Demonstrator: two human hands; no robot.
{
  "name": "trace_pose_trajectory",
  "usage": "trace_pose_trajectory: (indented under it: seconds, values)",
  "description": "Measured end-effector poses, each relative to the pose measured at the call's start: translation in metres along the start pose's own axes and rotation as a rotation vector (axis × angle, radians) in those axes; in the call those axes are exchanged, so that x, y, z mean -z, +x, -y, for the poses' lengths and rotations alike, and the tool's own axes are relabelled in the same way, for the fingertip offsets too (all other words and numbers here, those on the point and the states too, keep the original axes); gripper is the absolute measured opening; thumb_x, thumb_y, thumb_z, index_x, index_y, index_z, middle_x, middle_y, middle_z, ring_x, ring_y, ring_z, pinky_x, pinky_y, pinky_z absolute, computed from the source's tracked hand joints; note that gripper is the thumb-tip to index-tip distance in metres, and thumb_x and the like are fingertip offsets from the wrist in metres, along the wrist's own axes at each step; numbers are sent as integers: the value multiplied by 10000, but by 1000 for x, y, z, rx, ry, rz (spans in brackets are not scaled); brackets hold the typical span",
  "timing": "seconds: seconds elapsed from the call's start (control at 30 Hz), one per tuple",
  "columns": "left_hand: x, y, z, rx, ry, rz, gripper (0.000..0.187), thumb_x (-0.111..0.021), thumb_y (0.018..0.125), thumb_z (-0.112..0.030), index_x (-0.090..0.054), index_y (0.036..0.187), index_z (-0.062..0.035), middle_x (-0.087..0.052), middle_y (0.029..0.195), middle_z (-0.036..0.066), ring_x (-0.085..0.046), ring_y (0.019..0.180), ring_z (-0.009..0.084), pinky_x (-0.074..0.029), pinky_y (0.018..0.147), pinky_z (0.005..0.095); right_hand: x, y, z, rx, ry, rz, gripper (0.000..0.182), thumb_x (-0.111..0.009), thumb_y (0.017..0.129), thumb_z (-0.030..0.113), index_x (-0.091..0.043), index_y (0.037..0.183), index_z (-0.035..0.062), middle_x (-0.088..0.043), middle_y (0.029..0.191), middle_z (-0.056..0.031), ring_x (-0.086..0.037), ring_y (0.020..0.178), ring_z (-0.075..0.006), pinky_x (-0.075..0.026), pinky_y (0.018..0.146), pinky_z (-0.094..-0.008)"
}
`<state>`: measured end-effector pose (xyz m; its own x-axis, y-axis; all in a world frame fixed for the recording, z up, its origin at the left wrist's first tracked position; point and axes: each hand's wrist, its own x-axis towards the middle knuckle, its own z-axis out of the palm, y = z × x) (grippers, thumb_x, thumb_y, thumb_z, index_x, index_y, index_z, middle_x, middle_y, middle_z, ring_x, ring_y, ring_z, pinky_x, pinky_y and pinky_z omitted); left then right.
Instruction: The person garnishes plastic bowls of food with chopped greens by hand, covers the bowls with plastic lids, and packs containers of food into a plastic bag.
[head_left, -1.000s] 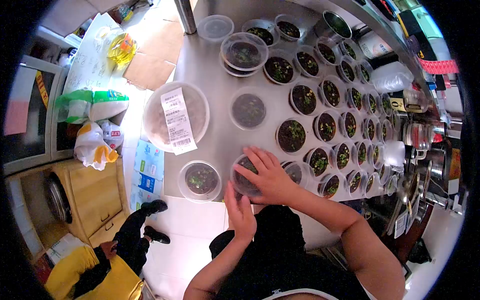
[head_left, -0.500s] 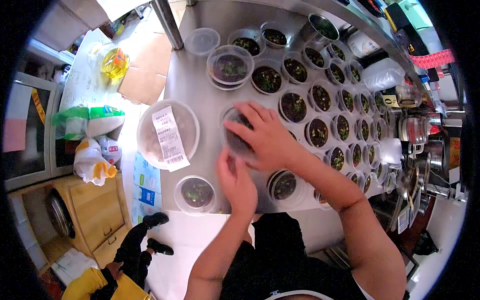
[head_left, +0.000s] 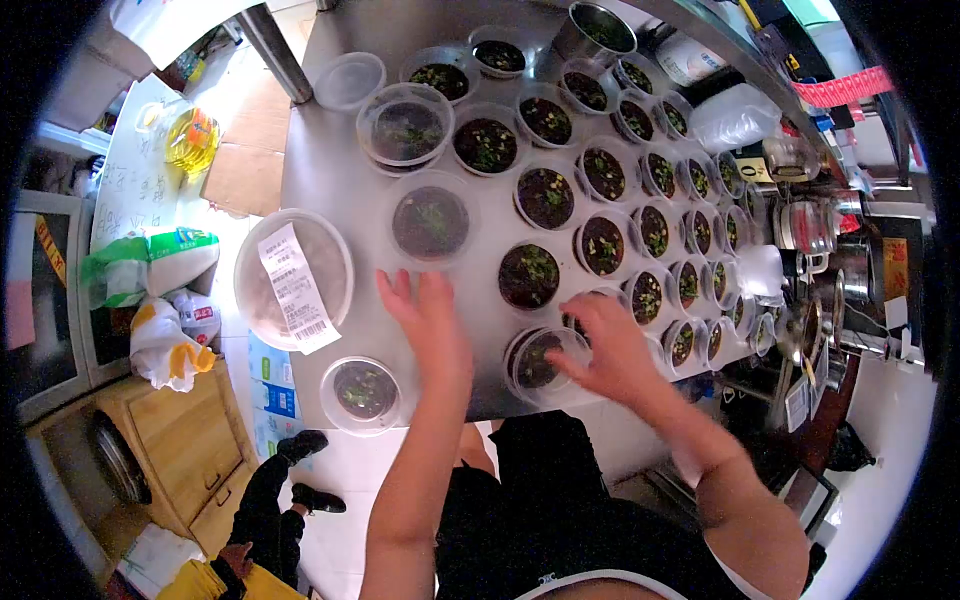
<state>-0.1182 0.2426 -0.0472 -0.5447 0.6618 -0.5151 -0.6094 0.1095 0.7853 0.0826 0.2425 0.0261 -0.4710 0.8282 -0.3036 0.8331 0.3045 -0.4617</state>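
Note:
My left hand (head_left: 428,320) is open and holds nothing, its fingertips just below a lidded plastic bowl (head_left: 431,222) that stands on the metal table. Dark contents with green bits show through that lid. My right hand (head_left: 612,350) is open, fingers apart, at the right side of a clear bowl (head_left: 536,362) near the front edge; the fingertips overlap its rim in this view. An uncovered bowl (head_left: 529,277) with dark contents and chopped greens sits between the hands. Another lidded bowl (head_left: 365,391) stands at the front left corner.
Rows of similar filled bowls (head_left: 603,244) cover the right of the table. A large round tub (head_left: 343,250) with a printed label stands at the left edge. Stacked lidded bowls (head_left: 405,128), a loose lid (head_left: 350,81) and a metal pot (head_left: 601,32) are farther back. A seated person's legs (head_left: 262,520) show lower left.
Both hands have come off the lidded bowl, which now stands on the table. My right hand has moved down to the bowl at the front edge. The whole view has shifted slightly.

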Motion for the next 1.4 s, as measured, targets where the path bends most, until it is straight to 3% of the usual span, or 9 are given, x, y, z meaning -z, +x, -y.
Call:
trace_pose_trajectory:
  seconds: [0.1, 0.13, 0.33, 0.7, 0.9, 1.0, 1.17, 1.3, 1.4]
  values:
    - [52, -60, 42, -131, 685, 376, 671, -568, 933, -131, -198, 1485, -44, -258, 1482, 202, -367, 1307, 269, -384, 1037, 368, -17, -43, 2, 57, -37, -130, 835, -780, 705, 423, -418, 1358, 48, -425, 1375, -215, -397, 1283, -404, -341, 1046, -494]
    - [54, -72, 44, -146, 750, 393, 618, -569, 931, -128, -263, 1461, -41, -294, 1450, 199, -394, 1274, 272, -393, 1022, 364, -22, -53, 3, 45, -67, -58, 970, -802, 651, 460, -351, 1412, 61, -334, 1448, -217, -299, 1355, -410, -241, 1089, -566]
    - [64, -81, 59, -227, 886, 426, 309, -556, 938, -128, -603, 1229, -37, -502, 1141, 147, -532, 1021, 257, -448, 899, 335, -68, -48, -9, 96, -170, -102, 1014, -837, 575, 432, -368, 1409, 94, -320, 1477, -161, -244, 1387, -381, -113, 1107, -613]
    - [77, -74, 35, -288, 1064, 467, 317, -479, 983, -153, -564, 1249, -3, -540, 1102, 147, -545, 1004, 251, -434, 902, 336, -106, -30, -9, 177, -49, -204, 990, -810, 561, 522, -405, 1416, 231, -277, 1499, -183, -350, 1300, -355, -203, 1074, -575]
    - [90, -75, 30, 191, 673, 222, 222, -527, 956, -102, -603, 1137, 3, -600, 947, 72, -567, 862, 156, -474, 790, 292, -101, -23, 18, 189, -149, -180, 902, -769, 608, 486, -428, 1405, 237, -343, 1435, -183, -370, 1254, -350, -240, 1043, -554]
    - [80, -83, 1, -242, 764, 228, 188, -539, 952, -104, -610, 1092, -1, -593, 867, 30, -550, 759, 100, -474, 669, 253, -67, -15, 35, 274, -26, -217, 875, -771, 596, 425, -449, 1387, 230, -374, 1393, -184, -369, 1246, -355, -259, 1025, -534]
    - [0, -7, -86, -261, 575, 150, 212, -576, 953, -162, -613, 1068, 12, -545, 752, 10, -500, 641, 75, -423, 559, 221, 17, 94, 68, 436, -141, -396, 870, -775, 563, 381, -473, 1360, 207, -364, 1395, -211, -365, 1253, -368, -269, 1030, -513]
    - [-18, 55, -74, -302, 523, 63, 274, -583, 946, -184, -587, 1139, 11, -568, 811, 26, -536, 657, 76, -429, 517, 210, 12, 165, 56, 520, -203, -305, 887, -775, 565, 404, -464, 1371, 204, -306, 1466, -230, -302, 1333, -403, -223, 1067, -552]
    - [-13, 45, -68, -322, 400, 52, 311, -582, 933, -149, -546, 1200, 7, -568, 934, 65, -558, 772, 108, -464, 621, 239, 22, 157, 54, 517, -299, -388, 873, -765, 599, 431, -461, 1376, 175, -262, 1516, -223, -244, 1400, -409, -160, 1100, -581]
